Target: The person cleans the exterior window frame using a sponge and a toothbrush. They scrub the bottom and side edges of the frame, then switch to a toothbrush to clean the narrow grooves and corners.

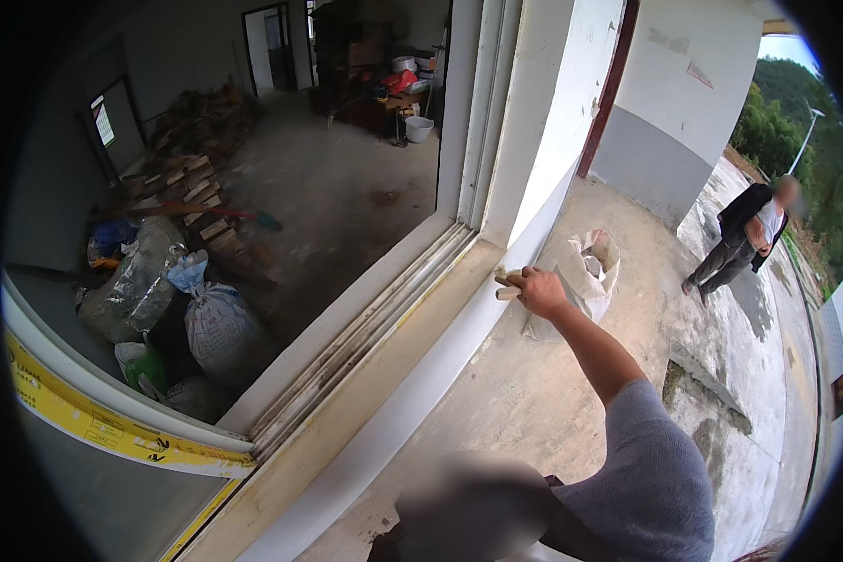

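Observation:
My right hand (542, 291) reaches forward to the far outer corner of the windowsill (421, 309). Its fingers are closed around a small hand tool (507, 292) with a pale handle. What its working end is, I cannot tell, but it is at or close to the sill's edge. Beside the sill runs the sliding-window track (365, 344), which has dark dirt in its grooves. A sliding sash with yellow printed tape (105, 421) stands at the near end of the track. My left hand is out of view.
Below my right hand, an open white woven sack (576, 309) stands on the concrete floor. A person (741, 228) stands outside at the right, near a concrete step (709, 393). Through the window are full sacks (218, 330), stacked wood (197, 186) and a white bucket (419, 129).

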Available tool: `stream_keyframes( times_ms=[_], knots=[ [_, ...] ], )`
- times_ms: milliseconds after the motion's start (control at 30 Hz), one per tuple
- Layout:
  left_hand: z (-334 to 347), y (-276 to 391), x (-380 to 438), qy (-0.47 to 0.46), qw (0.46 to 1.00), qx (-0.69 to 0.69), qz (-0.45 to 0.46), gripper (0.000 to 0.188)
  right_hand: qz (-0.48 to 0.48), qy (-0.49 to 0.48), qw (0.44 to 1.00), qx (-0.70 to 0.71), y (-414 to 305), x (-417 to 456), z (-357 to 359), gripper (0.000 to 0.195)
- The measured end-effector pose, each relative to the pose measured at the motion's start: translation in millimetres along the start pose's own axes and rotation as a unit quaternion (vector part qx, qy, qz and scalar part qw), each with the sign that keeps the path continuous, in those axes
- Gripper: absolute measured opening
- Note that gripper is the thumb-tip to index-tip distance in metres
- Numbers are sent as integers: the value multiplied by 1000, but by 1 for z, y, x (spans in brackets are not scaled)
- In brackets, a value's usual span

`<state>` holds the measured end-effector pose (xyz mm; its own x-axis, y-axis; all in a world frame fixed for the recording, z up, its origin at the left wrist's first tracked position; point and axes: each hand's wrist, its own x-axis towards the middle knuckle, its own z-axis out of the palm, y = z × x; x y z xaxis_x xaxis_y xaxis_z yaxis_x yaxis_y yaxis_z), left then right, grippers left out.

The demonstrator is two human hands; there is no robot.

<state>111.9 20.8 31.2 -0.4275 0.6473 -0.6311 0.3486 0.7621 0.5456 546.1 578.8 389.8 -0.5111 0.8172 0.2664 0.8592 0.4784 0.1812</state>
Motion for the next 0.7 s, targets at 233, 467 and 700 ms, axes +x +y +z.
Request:
stream_keyframes(
  times_ms=[233,467,700],
  knots=[
    [-3,62,29,0,998,-67,-19,19,-274,151,949,38,-45,46,15,37],
    [-6,116,46,64,960,-269,48,20,-61,70,996,-3,24,80,54,30],
    [57,88,24,-20,993,-20,119,13,-19,-80,993,-85,2,72,23,18]
  ],
)
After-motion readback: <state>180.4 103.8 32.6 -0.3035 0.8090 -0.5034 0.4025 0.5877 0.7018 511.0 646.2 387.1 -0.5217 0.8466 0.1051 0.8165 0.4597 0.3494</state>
